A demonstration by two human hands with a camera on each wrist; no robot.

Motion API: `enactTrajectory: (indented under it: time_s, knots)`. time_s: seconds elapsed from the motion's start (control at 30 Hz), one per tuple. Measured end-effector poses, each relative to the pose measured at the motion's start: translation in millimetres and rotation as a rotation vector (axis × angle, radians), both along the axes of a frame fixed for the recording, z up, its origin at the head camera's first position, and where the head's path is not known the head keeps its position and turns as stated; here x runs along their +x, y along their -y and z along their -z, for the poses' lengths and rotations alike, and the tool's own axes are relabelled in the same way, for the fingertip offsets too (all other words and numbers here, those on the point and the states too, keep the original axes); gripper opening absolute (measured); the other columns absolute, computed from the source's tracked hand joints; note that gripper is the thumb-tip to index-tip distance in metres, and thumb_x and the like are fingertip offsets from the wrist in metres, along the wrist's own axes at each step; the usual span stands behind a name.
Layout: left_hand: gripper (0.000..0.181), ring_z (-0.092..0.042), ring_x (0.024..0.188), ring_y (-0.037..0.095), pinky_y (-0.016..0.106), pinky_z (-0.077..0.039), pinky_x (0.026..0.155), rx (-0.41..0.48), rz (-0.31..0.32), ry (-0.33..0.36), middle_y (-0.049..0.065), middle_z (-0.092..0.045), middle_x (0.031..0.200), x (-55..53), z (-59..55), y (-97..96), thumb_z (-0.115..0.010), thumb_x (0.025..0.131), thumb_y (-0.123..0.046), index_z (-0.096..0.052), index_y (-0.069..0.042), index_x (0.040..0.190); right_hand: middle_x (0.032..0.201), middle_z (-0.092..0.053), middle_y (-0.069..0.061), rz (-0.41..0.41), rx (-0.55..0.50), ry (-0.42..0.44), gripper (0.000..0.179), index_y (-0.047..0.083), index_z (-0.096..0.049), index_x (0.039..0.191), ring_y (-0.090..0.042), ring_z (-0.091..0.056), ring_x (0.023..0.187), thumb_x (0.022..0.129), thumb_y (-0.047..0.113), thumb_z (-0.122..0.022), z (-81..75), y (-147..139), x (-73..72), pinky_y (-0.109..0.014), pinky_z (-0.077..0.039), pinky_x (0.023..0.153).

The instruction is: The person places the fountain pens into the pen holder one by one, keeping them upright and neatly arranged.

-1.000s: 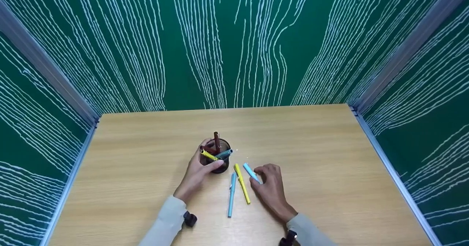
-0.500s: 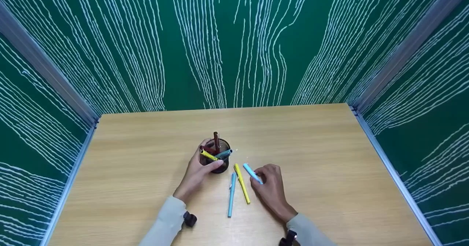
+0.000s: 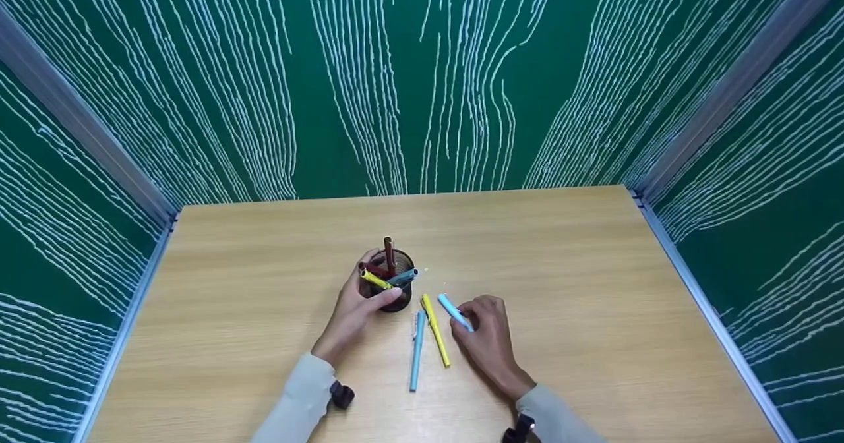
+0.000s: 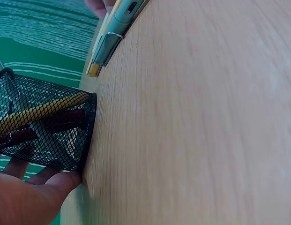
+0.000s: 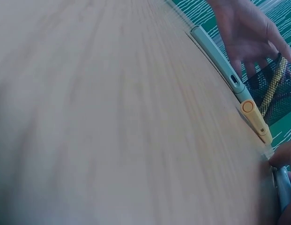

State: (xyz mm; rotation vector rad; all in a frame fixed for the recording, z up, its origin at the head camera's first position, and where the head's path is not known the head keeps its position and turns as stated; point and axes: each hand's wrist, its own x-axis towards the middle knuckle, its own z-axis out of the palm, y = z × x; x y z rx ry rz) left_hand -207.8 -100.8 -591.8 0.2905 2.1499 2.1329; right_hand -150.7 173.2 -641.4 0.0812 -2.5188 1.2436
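My left hand (image 3: pixel 356 310) grips a black mesh pen cup (image 3: pixel 398 303) from its left side, thumb across the near side. Inside lean dark red pens (image 3: pixel 390 253), a yellow pen (image 3: pixel 374 278) and a teal pen (image 3: pixel 403 276); the mesh shows them crossing in the left wrist view. To the right, my right hand (image 3: pixel 491 337) pinches a light blue pen (image 3: pixel 452 310) between thumb and fingers, low over the table. Between the hands lie another yellow pen (image 3: pixel 436 331) and a blue pen (image 3: pixel 417 354), side by side, clips near their far ends.
The wooden table (image 3: pixel 264 252) runs back to a green wall (image 3: pixel 409 100) with wavy white lines. Similar green panels stand at left and right, joined by metal posts (image 3: pixel 719 87). Tiny white specks lie just right of the cup.
Slightly more of the light blue pen's near end shows at the right fingers than a second ago. The left hand, cup and other pens have stayed in place.
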Motion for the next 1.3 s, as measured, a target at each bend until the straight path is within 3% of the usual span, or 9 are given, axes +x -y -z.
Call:
enactTrajectory:
  time_s: [0.27,0.73,1.3]
  knots:
    - [0.091,-0.047,0.155,0.030,0.053,-0.023,0.133,-0.006,0.000,0.000,0.009,-0.056,0.162,1.6,-2.3,0.3,-0.089,0.094,-0.022,-0.040,-0.017,0.170,0.095,-0.067,0.003,0.002,-0.010,0.007,0.015,0.012,-0.079,0.097,-0.021,-0.052,0.109,0.086,0.008,-0.089,-1.3,0.1,1.0,-0.040,-0.045,0.092]
    - [0.089,-0.048,0.154,0.029,0.047,-0.026,0.132,0.053,0.012,0.000,0.010,-0.057,0.162,0.7,-0.4,-1.0,-0.088,0.093,-0.014,-0.041,-0.017,0.169,0.093,-0.067,0.004,0.001,-0.025,0.020,0.014,0.013,-0.079,0.098,-0.020,-0.051,0.110,0.088,0.008,-0.088,-2.2,0.4,0.5,-0.039,-0.044,0.092]
    - [0.091,-0.046,0.155,0.030,0.055,-0.021,0.133,-0.016,-0.012,0.013,0.009,-0.056,0.163,0.9,0.3,-0.3,-0.089,0.093,-0.022,-0.041,-0.018,0.170,0.092,-0.067,0.004,0.009,-0.013,-0.019,0.016,0.012,-0.079,0.097,-0.021,-0.052,0.108,0.085,0.005,-0.088,-0.7,-0.2,0.8,-0.039,-0.046,0.091]
